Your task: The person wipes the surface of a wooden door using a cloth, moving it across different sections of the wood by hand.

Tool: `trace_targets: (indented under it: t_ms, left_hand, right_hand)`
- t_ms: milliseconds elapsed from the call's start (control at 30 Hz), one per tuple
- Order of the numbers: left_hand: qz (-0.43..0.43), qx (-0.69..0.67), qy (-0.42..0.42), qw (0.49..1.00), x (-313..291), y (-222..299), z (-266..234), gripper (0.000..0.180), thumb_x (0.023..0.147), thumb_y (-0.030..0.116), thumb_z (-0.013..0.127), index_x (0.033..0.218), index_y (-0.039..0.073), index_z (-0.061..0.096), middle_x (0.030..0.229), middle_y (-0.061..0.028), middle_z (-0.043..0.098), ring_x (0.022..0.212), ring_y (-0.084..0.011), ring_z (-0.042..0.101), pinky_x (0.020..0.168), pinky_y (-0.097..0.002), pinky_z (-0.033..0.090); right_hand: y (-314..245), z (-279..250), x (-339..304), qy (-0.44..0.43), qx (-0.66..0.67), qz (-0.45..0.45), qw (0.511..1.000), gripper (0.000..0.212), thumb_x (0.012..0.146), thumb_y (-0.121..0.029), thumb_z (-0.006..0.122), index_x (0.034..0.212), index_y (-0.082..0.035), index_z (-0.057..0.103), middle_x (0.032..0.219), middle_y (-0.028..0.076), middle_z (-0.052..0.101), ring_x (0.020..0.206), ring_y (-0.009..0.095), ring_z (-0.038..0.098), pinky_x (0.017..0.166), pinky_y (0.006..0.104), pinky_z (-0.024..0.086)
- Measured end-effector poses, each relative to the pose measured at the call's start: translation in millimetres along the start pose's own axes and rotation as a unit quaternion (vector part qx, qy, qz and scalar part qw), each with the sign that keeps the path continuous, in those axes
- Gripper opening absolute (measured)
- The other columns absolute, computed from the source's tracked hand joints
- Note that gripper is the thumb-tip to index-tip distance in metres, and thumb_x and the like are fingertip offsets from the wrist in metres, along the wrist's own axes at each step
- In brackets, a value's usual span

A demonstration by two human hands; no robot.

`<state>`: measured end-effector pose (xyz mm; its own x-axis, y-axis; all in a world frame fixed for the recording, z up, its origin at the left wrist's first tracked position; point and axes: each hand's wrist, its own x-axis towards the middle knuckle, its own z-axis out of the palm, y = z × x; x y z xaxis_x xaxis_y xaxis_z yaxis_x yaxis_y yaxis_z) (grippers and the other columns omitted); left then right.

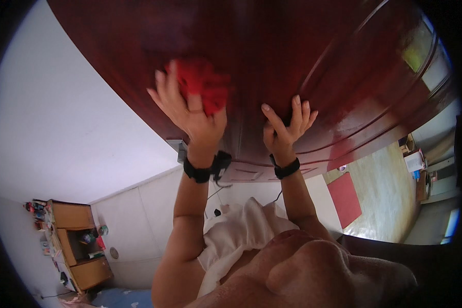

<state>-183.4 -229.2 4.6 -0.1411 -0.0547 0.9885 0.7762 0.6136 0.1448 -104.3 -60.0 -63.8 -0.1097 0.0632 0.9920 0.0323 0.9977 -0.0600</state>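
Observation:
A glossy dark red panelled door [262, 46] fills the upper part of the head view. My left hand [190, 115] presses a bunched red cloth [204, 82] against its surface; the cloth and fingertips are slightly blurred. Some fingers lie over the cloth, and part of it bunches beside the thumb. To the right, my right hand [287, 126] rests on the door with its fingers spread and nothing in it. Each wrist wears a black band. A small grey metal fitting [178, 149] sits by the door's edge, just left of my left wrist.
White wall [102, 128] runs along the left. At lower left stands a wooden cabinet [73, 215] with assorted items on and in it. Beyond the door at right, a red mat [345, 200] lies on the shiny floor [385, 195], with furniture and a white box [415, 160] farther off.

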Motion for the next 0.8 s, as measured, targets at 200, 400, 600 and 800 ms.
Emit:
trace_targets:
  t_ms: [200,400,600,800]
  left_hand:
    - [0.0,-0.015,0.005,1.0,6.9,9.7,16.2,0.053,0.086,0.034,0.065,0.134,0.015,0.051,0.149,-0.0208,0.045,0.139,-0.0464,0.037,0.112,-0.0698,0.021]
    - [0.003,0.002,-0.045,0.999,-120.0,34.9,26.0,0.051,0.091,0.036,0.064,0.135,0.017,0.049,0.146,-0.019,0.046,0.137,-0.0427,0.04,0.114,-0.0684,0.021]
    - [0.0,-0.005,-0.125,0.992,-132.3,32.1,12.6,0.051,0.087,0.02,0.068,0.135,0.014,0.051,0.148,-0.0195,0.042,0.139,-0.0426,0.036,0.114,-0.0676,0.021]
    - [-0.021,0.027,-0.08,0.996,-20.5,50.0,15.5,0.054,0.088,0.017,0.068,0.137,0.011,0.047,0.153,-0.0213,0.036,0.143,-0.0451,0.03,0.115,-0.0676,0.017]
  right_hand:
    - [3.2,4.7,3.0,0.006,0.006,-0.003,1.0,0.039,0.085,-0.022,0.054,0.112,-0.042,0.075,0.147,0.007,0.051,0.142,0.027,0.036,0.124,0.0485,0.008]
    - [4.5,-0.3,4.1,-0.004,0.01,-0.003,1.0,0.035,0.09,-0.027,0.053,0.112,-0.042,0.075,0.146,0.006,0.052,0.142,0.026,0.036,0.123,0.0482,0.009]
    - [5.6,-15.6,8.4,-0.047,0.037,0.013,0.998,0.034,0.09,-0.026,0.055,0.115,-0.04,0.074,0.148,0.007,0.051,0.141,0.024,0.037,0.122,0.0464,0.01]
    - [42.3,-59.9,26.8,-0.094,0.173,0.005,0.98,0.041,0.079,-0.006,0.058,0.111,-0.023,0.077,0.141,0.009,0.057,0.136,0.027,0.046,0.115,0.0463,0.029]
